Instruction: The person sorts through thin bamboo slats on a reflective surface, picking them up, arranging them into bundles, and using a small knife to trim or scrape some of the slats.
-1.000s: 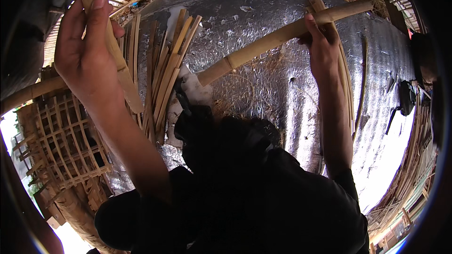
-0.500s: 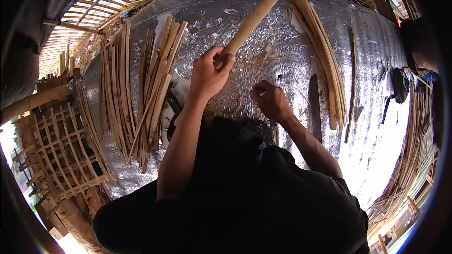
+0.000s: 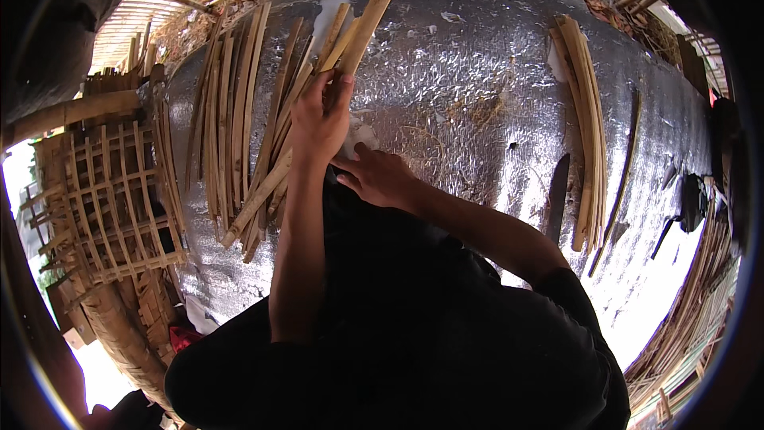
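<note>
My left hand (image 3: 318, 115) is closed on a bamboo piece (image 3: 380, 12), which slants up and away to the right past the top of the picture. Just beyond and beside that hand lies a loose bundle of bamboo strips (image 3: 274, 127) on the silver foil sheet. Part of the bundle is hidden under my left hand and forearm. My right hand (image 3: 382, 177) reaches across in front of me, close to the left wrist. Its fingers are apart, and nothing shows in them.
Another group of bamboo strips (image 3: 227, 123) lies farther left on the silver foil sheet (image 3: 469, 72). To the right are a dark long-bladed knife (image 3: 559, 199), a bundle of strips (image 3: 587, 127) and a thin dark strip (image 3: 627, 167). A bamboo lattice (image 3: 115, 191) stands at far left.
My left hand has moved left with the bamboo piece, over to the strips. My right hand has come left toward the left wrist, its curled fingers now apart. The view has shifted left.
</note>
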A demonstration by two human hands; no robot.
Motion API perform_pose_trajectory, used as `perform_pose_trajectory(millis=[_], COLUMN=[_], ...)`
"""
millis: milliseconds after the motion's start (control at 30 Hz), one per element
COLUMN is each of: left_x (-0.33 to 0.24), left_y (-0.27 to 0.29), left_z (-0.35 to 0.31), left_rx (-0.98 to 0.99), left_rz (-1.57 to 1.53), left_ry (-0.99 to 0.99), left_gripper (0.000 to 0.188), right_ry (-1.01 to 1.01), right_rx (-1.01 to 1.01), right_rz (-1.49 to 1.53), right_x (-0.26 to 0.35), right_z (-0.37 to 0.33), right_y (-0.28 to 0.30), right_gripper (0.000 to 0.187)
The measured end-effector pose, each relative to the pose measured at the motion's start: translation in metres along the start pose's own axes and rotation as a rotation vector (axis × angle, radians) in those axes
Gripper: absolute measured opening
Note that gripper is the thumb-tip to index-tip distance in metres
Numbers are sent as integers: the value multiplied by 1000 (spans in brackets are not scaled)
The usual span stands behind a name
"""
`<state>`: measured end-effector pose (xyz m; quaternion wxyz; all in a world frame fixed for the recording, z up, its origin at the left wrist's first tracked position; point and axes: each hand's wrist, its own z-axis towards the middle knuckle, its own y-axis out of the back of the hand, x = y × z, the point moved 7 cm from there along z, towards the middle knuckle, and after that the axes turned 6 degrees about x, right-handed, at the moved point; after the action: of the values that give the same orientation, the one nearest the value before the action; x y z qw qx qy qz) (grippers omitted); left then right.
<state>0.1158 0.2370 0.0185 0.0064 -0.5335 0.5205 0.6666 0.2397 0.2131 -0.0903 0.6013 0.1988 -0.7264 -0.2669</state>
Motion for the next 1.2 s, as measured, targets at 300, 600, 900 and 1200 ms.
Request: perform_pose_trajectory(millis=[300, 600, 900, 1200], left_x=[63, 124, 98, -3], left_y=[35, 14, -3, -137], left_z=[-22, -36, -37, -2], left_rx=[-187, 28, -125, 473], left_rz=[-100, 215, -68, -560], left_ry=[90, 359, -19, 19], left_gripper=[40, 58, 34, 38], right_ry=[-168, -123, -146, -424], right_rx=[86, 14, -237, -381], right_rz=[-148, -141, 109, -222], right_x=[8, 17, -46, -112], right_z=[36, 37, -61, -189], right_y=[-18, -6, 63, 80], right_gripper=[54, 55, 36, 40])
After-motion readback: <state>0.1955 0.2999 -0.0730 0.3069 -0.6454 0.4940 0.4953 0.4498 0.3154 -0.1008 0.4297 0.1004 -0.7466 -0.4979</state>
